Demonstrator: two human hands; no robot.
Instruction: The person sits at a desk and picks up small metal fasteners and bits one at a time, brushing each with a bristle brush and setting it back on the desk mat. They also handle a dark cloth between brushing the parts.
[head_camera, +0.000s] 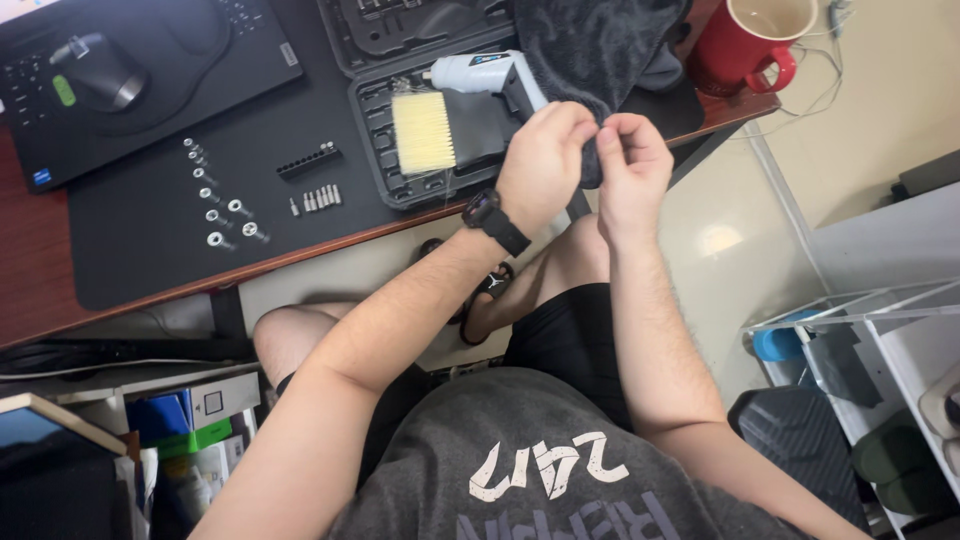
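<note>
The dark cloth (597, 45) is draped over the open black tool case (420, 120) at the tabletop (30, 260) edge, and its hanging lower end is pinched between the fingertips of both hands, the left hand (541, 165) wearing a black wristwatch (493, 221) and the right hand (630, 172) closed on it just beside. In the case, a pale-bristled brush (424, 132) and a white electric screwdriver (482, 73) are seen beside the cloth. Small screwdriver bits (318, 197) and sockets (222, 205) are laid out on the black mat (140, 250), and a red mug (750, 45) is set behind the cloth.
</note>
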